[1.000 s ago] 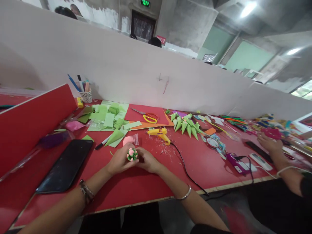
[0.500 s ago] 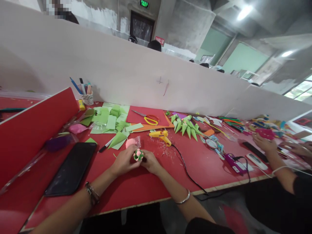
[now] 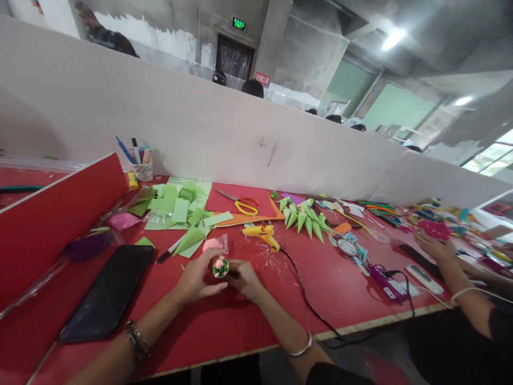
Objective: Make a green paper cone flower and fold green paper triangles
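A small round craft piece (image 3: 220,267), green with pink bits on its top, is held just above the red tabletop. Its underside is hidden. My right hand (image 3: 246,279) has its fingers closed on the right side of the piece. Curved about the left side is my left hand (image 3: 195,278), with thumb and fingers apart; its fingertips are close to the piece, and I cannot tell whether they touch it. Behind my fingers lies a pink lump (image 3: 211,244) in clear plastic. A green paper cone (image 3: 191,240) rests beyond my left hand.
A yellow glue gun (image 3: 261,233) trails its black cord (image 3: 303,291) to the right. Scissors (image 3: 245,205), green paper scraps (image 3: 176,203) and several green cones (image 3: 304,218) lie behind. A black phone (image 3: 110,291) is at left. At right, a co-worker's hand (image 3: 436,247) holds something pink.
My hands and the craft piece have shifted slightly left and down in view. The piece has turned a little, and my left thumb has come away from it.
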`<state>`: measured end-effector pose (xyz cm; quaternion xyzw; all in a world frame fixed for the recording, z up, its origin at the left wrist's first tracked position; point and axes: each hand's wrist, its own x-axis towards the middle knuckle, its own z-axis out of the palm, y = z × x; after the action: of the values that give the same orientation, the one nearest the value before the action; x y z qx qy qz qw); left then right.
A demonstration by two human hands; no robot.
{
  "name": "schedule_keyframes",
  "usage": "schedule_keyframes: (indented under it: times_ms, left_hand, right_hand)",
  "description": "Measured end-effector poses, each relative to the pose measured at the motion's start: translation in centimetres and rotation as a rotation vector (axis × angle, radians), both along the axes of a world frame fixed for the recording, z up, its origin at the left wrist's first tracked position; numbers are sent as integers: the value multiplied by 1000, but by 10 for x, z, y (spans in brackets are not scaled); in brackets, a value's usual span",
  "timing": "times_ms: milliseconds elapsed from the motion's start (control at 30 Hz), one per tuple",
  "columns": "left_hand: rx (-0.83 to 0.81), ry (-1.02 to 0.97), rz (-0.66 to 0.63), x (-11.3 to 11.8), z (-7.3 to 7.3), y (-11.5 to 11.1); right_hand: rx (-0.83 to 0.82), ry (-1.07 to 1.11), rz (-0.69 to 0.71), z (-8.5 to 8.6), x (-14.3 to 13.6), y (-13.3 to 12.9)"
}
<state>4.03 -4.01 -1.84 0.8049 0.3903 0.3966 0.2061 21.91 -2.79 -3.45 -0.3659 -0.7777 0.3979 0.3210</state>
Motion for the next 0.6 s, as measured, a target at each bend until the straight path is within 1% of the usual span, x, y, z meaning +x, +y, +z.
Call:
schedule_keyframes:
  times_ms: [100, 267, 333, 500, 600]
  left_hand:
    - [38, -43, -10, -3, -3, -1]
    - [37, -70, 92, -1, -6, -5]
    - [17, -64, 106, 1, -7, -5]
    - [-49, 27, 83, 3, -12, -1]
    - [-97, 118, -22, 3, -9, 2]
  right_hand:
    - [12, -4, -3, 2, -1, -1]
    - [23, -20, -21, 0, -1, 1]
    - [31, -23, -22, -1, 0, 1]
    - [45, -39, -15, -2, 0, 2]
    - [47, -41, -17, -2, 0, 2]
